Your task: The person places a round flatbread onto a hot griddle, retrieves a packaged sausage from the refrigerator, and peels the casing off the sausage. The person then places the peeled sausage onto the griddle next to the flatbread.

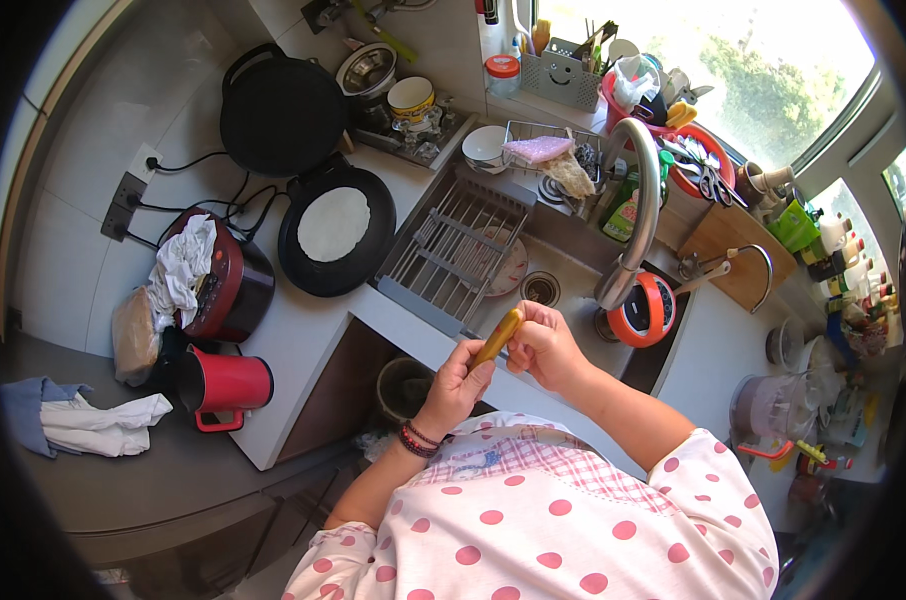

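A long yellow-brown object, perhaps a sausage in its casing, is upright at a tilt in front of the sink. My left hand is closed around its lower end. My right hand has its fingers bent at the object's upper end; whether they pinch a bit of it cannot be made out. Beyond the hands, a metal drying rack spans the sink, with a patterned plate under its bars. On the left a round flatbread lies on the black plate of an open electric griddle.
A red electric kettle and a dark red rice cooker stand left. The curved steel faucet rises over the sink, beside a red-orange round device. Cables trail behind the griddle. A bin is below the counter edge.
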{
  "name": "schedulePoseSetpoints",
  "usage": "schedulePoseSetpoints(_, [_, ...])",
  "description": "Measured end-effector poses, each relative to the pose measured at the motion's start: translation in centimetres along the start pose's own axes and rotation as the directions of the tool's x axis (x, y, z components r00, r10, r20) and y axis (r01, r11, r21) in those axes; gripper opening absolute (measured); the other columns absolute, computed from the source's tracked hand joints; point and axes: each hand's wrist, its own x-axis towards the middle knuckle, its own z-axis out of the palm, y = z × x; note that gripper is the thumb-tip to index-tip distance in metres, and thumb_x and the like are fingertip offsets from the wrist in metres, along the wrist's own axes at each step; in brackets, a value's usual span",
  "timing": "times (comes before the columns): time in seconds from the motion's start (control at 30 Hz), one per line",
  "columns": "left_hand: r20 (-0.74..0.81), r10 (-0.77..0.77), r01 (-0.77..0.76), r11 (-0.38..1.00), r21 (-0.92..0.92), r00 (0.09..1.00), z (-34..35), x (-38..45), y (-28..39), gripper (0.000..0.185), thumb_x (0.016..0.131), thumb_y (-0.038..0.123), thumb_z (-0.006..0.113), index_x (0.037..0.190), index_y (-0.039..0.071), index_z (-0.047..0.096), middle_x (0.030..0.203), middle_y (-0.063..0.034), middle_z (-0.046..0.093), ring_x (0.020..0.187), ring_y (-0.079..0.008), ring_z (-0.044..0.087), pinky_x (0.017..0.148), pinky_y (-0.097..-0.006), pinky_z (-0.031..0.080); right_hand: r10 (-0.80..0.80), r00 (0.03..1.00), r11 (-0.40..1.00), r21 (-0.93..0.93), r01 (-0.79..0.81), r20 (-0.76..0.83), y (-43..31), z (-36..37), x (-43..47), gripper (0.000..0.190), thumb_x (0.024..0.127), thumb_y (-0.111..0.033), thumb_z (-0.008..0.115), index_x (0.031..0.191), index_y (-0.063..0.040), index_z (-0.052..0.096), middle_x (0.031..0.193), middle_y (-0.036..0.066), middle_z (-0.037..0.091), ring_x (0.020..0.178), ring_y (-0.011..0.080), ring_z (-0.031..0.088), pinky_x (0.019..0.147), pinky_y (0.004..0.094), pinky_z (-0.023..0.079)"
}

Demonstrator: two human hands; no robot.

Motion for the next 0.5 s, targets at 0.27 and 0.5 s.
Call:
schedulePoseSetpoints(0.27, [0.107,-0.202,0.228,0.885,-0.405,0.973,-0.2,-0.1,-0.7,0.021,0.095,0.016,0.051,0.113,0.005,0.048,0.075,-0.0006,0.049,0.056,-0.0061,0.043,0.048,-0.0185,0.033,0.074,0.992,0.991,-0.1,-0.084,-0.099,0.3,-0.3,0.3,0.002,0.078,-0.003,0.05,0.079,-0.004,0.05,0.066,0.007,0.052,0.044,0.014,0.047,0.041,0.0288,0.041])
schedulePoseSetpoints(0.5, [0.164,-0.297,0.298,0.954,0.022,0.941,-2.2,0.7,2.0,0.022,0.093,0.013,0.049,0.11,0.0,0.054,0.07,-0.0021,0.053,0.053,-0.007,0.045,0.047,-0.0191,0.035,0.209,0.977,0.974,-0.098,-0.204,0.038,0.4,-2.0,-0.9,0.015,0.071,-0.002,0.053,0.085,-0.005,0.052,0.071,0.008,0.054,0.05,0.0155,0.051,0.046,0.0285,0.043])
